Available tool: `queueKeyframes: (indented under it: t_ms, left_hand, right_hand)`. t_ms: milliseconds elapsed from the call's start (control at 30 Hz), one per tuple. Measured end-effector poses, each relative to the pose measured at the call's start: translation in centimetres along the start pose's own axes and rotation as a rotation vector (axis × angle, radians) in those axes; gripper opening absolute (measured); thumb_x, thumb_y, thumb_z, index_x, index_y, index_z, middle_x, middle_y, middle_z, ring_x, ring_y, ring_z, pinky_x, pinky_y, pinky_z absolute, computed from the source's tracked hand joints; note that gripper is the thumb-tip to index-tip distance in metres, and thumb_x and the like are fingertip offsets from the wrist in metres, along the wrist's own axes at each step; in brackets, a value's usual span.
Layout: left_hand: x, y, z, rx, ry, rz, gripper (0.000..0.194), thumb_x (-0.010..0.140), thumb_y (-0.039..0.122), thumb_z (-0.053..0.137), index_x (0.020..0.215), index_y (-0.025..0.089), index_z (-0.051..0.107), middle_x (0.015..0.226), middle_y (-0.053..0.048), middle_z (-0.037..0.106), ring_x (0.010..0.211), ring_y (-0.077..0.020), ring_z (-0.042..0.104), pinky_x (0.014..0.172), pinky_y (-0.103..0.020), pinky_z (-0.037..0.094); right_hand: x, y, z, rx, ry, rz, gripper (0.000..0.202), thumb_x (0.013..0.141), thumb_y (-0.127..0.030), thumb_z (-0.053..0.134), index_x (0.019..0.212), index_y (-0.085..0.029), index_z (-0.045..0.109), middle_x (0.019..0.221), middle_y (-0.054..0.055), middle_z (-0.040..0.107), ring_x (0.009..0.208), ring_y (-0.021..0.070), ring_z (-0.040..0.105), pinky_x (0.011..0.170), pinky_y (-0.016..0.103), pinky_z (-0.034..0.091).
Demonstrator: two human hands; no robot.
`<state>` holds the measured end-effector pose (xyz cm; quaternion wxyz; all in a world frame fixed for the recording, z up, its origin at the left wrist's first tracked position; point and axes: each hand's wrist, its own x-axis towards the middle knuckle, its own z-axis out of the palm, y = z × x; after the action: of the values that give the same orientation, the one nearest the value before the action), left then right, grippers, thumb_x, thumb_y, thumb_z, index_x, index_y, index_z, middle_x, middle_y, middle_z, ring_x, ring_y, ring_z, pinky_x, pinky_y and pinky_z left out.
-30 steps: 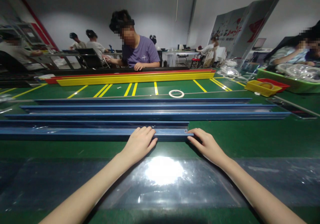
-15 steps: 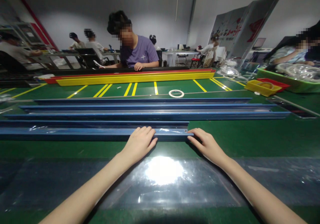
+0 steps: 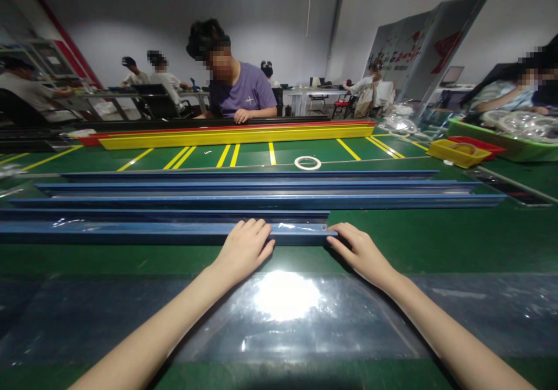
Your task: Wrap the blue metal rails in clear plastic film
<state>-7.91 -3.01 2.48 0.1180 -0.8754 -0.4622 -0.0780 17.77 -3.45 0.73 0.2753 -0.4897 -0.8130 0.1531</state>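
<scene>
A long blue channel-shaped profile (image 3: 143,230) lies across the table before me, with shiny clear film inside its trough. Over its front wall my left hand (image 3: 247,243) is closed, fingers on top and thumb at the front face. My right hand (image 3: 358,246) pinches the front corner at the profile's right end, thumb below and fingers above. A small round hole or screw shows near that end. Behind it lie more blue profiles (image 3: 261,200), parallel to it. Closer to me, a wide sheet of clear plastic film (image 3: 209,320) stretches across the table under my forearms.
On the green table (image 3: 436,239) lie a white ring (image 3: 307,163) and a dark flat phone-like object (image 3: 518,191). Yellow profiles (image 3: 239,136) and red ones are farther back. Yellow bins (image 3: 457,153) and a green basket (image 3: 514,149) stand right. A co-worker (image 3: 244,88) sits opposite.
Both my hands and the blue profile stay in place. Across the table, the co-worker's hand with a pale object has dropped out of sight behind the profiles.
</scene>
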Motion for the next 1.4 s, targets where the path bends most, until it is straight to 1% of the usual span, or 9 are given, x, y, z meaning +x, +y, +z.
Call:
queueKeyframes:
  t_ms: [267,433,600,767,933,1033,1133,1233,1400]
  left_hand:
    - [-0.1,0.1,0.3,-0.018,0.063,0.005,0.023,0.085,0.028,0.036,0.095,0.014,0.052,0.100,-0.007,0.056,0.092,-0.0208,0.047,0.073,-0.032,0.035]
    - [0.0,0.1,0.5,0.011,0.103,0.006,0.020,0.084,0.028,0.038,0.087,0.015,0.053,0.087,-0.006,0.058,0.084,-0.0201,0.049,0.069,-0.031,0.034]
    - [-0.1,0.0,0.9,-0.008,0.199,0.005,0.020,0.084,0.030,0.039,0.083,0.015,0.052,0.075,-0.004,0.057,0.073,-0.0181,0.049,0.065,-0.030,0.032]
    - [-0.3,-0.1,1.2,-0.104,0.242,-0.026,0.023,0.088,0.030,0.034,0.078,0.016,0.050,0.073,-0.002,0.056,0.069,-0.0160,0.048,0.063,-0.029,0.030]
    - [-0.1,-0.1,1.0,-0.193,0.264,-0.059,0.024,0.089,0.022,0.030,0.077,0.017,0.050,0.072,-0.001,0.056,0.068,-0.0144,0.047,0.062,-0.028,0.029]
    - [-0.1,-0.1,0.9,-0.233,0.300,-0.073,0.022,0.089,0.020,0.032,0.077,0.017,0.051,0.072,-0.001,0.056,0.068,-0.0137,0.048,0.062,-0.028,0.029]
    - [-0.1,-0.1,0.7,-0.224,0.385,-0.051,0.020,0.088,0.019,0.035,0.077,0.016,0.051,0.072,-0.001,0.057,0.068,-0.0133,0.049,0.063,-0.028,0.030]
    - [-0.3,0.2,0.4,-0.162,0.526,0.016,0.015,0.085,0.016,0.040,0.079,0.016,0.053,0.073,-0.001,0.060,0.069,-0.0130,0.051,0.065,-0.028,0.031]
    - [-0.8,0.7,0.2,-0.013,0.695,0.135,0.010,0.081,0.013,0.046,0.083,0.016,0.055,0.078,-0.002,0.064,0.072,-0.0131,0.054,0.072,-0.030,0.032]
  right_hand:
    - [0.0,-0.1,0.0,-0.014,0.018,-0.002,0.021,0.085,-0.034,0.038,0.089,-0.019,0.054,0.086,0.006,0.059,0.084,0.0169,0.052,0.075,0.030,0.041]
    - [0.1,0.1,0.1,0.020,0.037,0.021,0.022,0.083,-0.036,0.041,0.084,-0.019,0.055,0.082,0.005,0.059,0.080,0.0161,0.053,0.072,0.029,0.040]
    - [0.2,0.4,0.1,0.095,0.050,0.079,0.020,0.080,-0.037,0.046,0.078,-0.020,0.055,0.074,0.002,0.059,0.070,0.0146,0.054,0.064,0.026,0.040]
    - [0.3,0.6,0.0,0.217,0.049,0.117,0.020,0.080,-0.034,0.044,0.077,-0.019,0.057,0.072,0.001,0.061,0.068,0.0141,0.055,0.064,0.026,0.040]
    - [0.3,0.8,-0.2,0.283,0.077,0.145,0.025,0.082,-0.033,0.038,0.078,-0.019,0.059,0.066,0.000,0.059,0.064,0.0126,0.055,0.062,0.024,0.042]
    - [0.4,0.6,-0.2,0.282,0.108,0.131,0.022,0.081,-0.033,0.042,0.079,-0.019,0.059,0.070,0.001,0.061,0.066,0.0129,0.057,0.062,0.024,0.044]
    - [0.3,0.2,-0.1,0.203,0.197,0.046,0.014,0.079,-0.029,0.047,0.080,-0.019,0.058,0.076,0.002,0.063,0.071,0.0135,0.058,0.064,0.025,0.045]
    - [-0.1,-0.3,0.0,0.079,0.342,-0.093,0.009,0.079,-0.021,0.048,0.082,-0.020,0.056,0.078,0.003,0.062,0.074,0.0136,0.058,0.068,0.026,0.045]
    - [-0.7,-0.5,0.1,-0.019,0.546,-0.267,0.020,0.076,-0.009,0.048,0.091,-0.021,0.051,0.089,0.005,0.063,0.085,0.0149,0.058,0.076,0.029,0.046]
